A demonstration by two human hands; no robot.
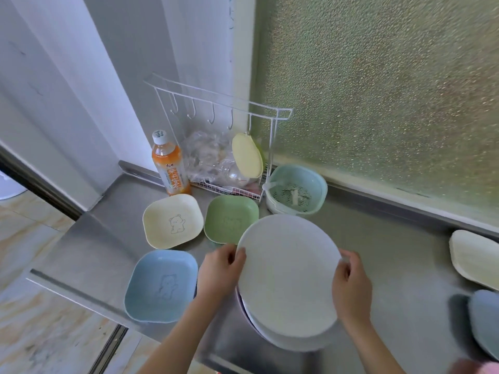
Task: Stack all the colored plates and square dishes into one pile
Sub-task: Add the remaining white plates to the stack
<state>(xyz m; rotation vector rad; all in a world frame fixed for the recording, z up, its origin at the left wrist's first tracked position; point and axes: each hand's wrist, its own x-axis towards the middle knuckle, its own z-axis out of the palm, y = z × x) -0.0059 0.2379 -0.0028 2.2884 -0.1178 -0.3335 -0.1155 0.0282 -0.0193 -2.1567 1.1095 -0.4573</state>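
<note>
A white round plate (pixel 289 273) is held above the steel counter by both hands. My left hand (pixel 220 271) grips its left rim and my right hand (pixel 351 290) grips its right rim. Under it lie more round plates (pixel 286 342), only their edges showing. To the left sit three square dishes: cream (pixel 172 221), green (pixel 229 218) and blue (pixel 162 286). At the right edge lie another cream square dish (pixel 472 259) and a blue one (pixel 486 319), both cut off by the frame.
An orange drink bottle (pixel 170 166) stands at the back by a white wire rack (pixel 224 147) with hooks, plastic bags and a hanging yellow plate (pixel 247 155). A pale green strainer basket (pixel 295 190) sits beside it. The counter's front edge (pixel 75 295) drops to a tiled floor.
</note>
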